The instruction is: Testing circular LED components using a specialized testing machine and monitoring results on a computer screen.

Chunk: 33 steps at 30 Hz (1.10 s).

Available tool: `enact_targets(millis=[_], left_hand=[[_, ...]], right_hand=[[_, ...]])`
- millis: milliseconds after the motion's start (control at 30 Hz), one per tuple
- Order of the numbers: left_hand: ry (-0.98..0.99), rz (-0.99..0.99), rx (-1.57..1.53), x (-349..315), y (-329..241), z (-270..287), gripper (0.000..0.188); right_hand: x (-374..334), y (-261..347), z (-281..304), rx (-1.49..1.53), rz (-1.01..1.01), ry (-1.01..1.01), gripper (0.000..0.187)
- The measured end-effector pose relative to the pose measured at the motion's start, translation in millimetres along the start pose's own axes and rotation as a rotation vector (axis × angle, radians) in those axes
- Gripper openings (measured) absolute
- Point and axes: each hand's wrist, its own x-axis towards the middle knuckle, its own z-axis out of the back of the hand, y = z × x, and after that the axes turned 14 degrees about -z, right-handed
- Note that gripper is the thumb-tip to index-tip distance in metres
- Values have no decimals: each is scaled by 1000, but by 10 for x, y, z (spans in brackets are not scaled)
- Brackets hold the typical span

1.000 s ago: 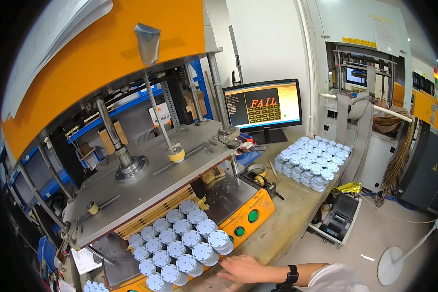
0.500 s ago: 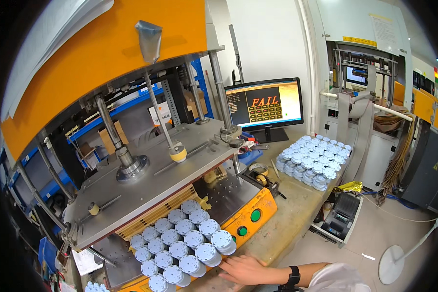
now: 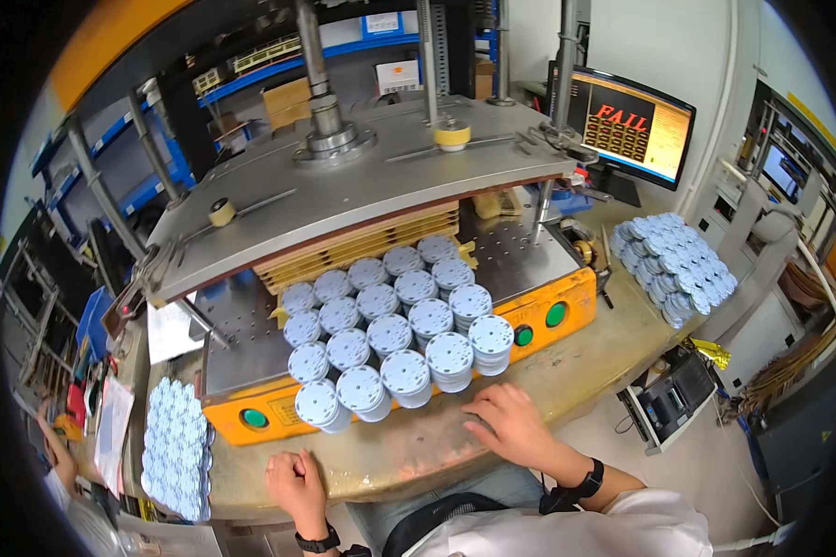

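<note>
Since the earlier frame, the view has turned to the person's left: the stacks (image 3: 389, 334) of pale discs now sit near its centre, and the left hand (image 3: 295, 483) has come into view.

From left to right: one left pile (image 3: 172, 446) of discs lies on the desk (image 3: 418, 450). One green button (image 3: 254, 419) is at the left of the orange press front (image 3: 293, 408). The left hand is over the desk edge, fingers curled; whether it holds anything cannot be told. The stacks lie ahead of it and to its right, apart from it.

The stacks number twenty: five across, four deep. Each has an upright axis; the block's longer side runs left to right.

The right hand (image 3: 506, 422) is nearer, just beside the front-right stacks, which lie ahead and to its left. Its fingers are loosely spread, with nothing visible in them. Two green buttons (image 3: 555, 315), one monitor (image 3: 632, 125) and one right pile (image 3: 673, 269) of discs follow.
</note>
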Motion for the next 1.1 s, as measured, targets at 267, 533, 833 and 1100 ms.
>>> enact_targets(millis=[267,533,833,1100], left_hand=[[76,-35,39,-202,103,78,24],[60,-61,-26,-169,68,125,29],[24,-82,-10,-144,118,43,32],[5,-108,14,-192,177,23,33]], right_hand=[[-38,-2,-113,17,-45,-132,44],[8,100,35,-36,-147,12,47],[72,53,47,45,-208,125,47],[56,84,109,57,-223,208,54]])
